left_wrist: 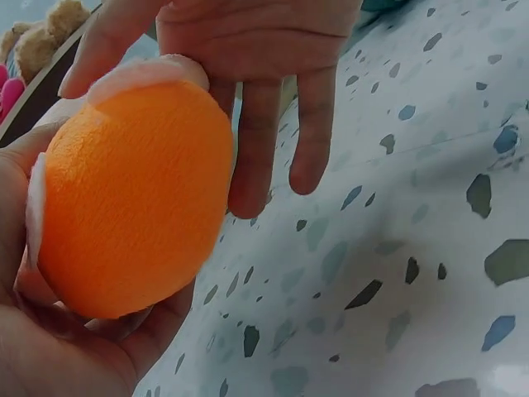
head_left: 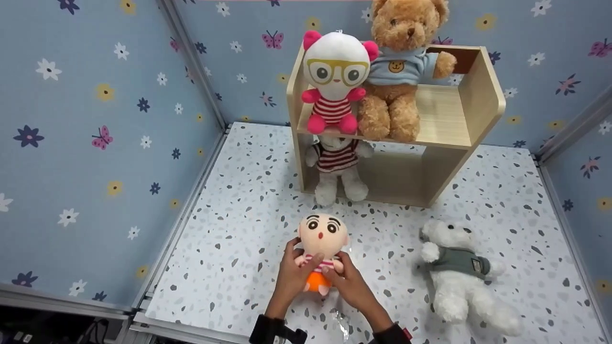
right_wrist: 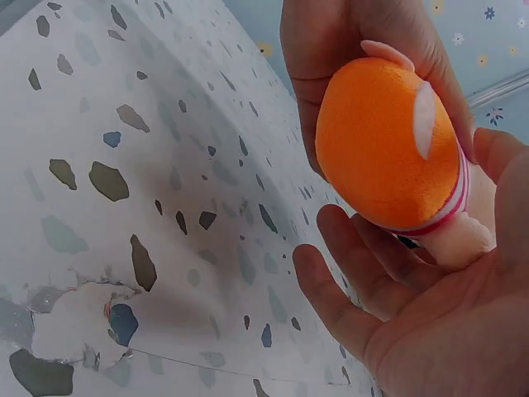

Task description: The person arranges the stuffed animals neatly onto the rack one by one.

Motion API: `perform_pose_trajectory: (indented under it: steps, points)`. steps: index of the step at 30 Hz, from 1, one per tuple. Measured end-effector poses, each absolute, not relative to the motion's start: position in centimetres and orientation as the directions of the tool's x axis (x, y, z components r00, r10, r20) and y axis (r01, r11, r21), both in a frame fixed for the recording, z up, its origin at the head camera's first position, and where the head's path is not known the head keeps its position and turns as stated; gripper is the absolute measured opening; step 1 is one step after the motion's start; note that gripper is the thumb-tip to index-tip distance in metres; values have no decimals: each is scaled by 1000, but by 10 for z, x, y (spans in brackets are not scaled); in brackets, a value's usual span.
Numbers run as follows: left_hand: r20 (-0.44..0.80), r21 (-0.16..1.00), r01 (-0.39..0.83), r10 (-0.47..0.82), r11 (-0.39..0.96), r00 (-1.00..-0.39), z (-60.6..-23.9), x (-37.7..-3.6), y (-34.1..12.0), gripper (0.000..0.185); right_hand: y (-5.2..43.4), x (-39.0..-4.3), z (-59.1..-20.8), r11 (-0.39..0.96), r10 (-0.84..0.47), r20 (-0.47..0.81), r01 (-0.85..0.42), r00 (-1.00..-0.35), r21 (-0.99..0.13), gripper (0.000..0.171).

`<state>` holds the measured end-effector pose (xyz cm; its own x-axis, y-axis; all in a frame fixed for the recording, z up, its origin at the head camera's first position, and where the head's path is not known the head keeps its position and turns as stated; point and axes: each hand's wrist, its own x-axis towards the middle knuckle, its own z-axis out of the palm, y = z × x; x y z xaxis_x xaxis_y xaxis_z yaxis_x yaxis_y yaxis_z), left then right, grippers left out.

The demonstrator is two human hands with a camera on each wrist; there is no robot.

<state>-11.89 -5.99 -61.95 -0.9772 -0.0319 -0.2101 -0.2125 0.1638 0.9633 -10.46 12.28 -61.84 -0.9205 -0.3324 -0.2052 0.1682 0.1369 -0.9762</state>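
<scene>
A small plush doll (head_left: pixel 321 239) with a round cartoon face, a striped top and orange shorts is held upright just above the speckled tabletop (head_left: pixel 229 267). My left hand (head_left: pixel 291 270) grips its left side, thumb on the front. My right hand (head_left: pixel 344 279) holds the other side with its thumb on the belly. In the left wrist view the doll's orange bottom (left_wrist: pixel 132 190) sits in my left palm (left_wrist: pixel 50 331), and the right hand's fingers (left_wrist: pixel 256 124) hang fairly straight behind it. In the right wrist view the doll (right_wrist: pixel 380 141) lies against my right palm (right_wrist: pixel 397 314).
A wooden shelf (head_left: pixel 478 95) stands at the back, bearing a white plush with yellow glasses (head_left: pixel 334 71) and a brown teddy bear (head_left: pixel 397 71). A white bear in a striped shirt (head_left: pixel 337 167) sits under it. Another white bear (head_left: pixel 454 267) lies at right. Flowered walls enclose the table.
</scene>
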Motion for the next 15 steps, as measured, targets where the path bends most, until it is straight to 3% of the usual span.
perform_pose_trajectory:
  steps: [5, 15]
  points:
    - [-205, 968, -203, -6, 149, -979, -619, -116, -53, 80, 125, -103, -619, 59, -328, -227, 220, -917, -974, 62]
    - [-166, 984, -163, 30, 72, -986, -624, -110, -43, 54, 134, -104, -620, 107, -215, -294, 277, -931, -955, 70]
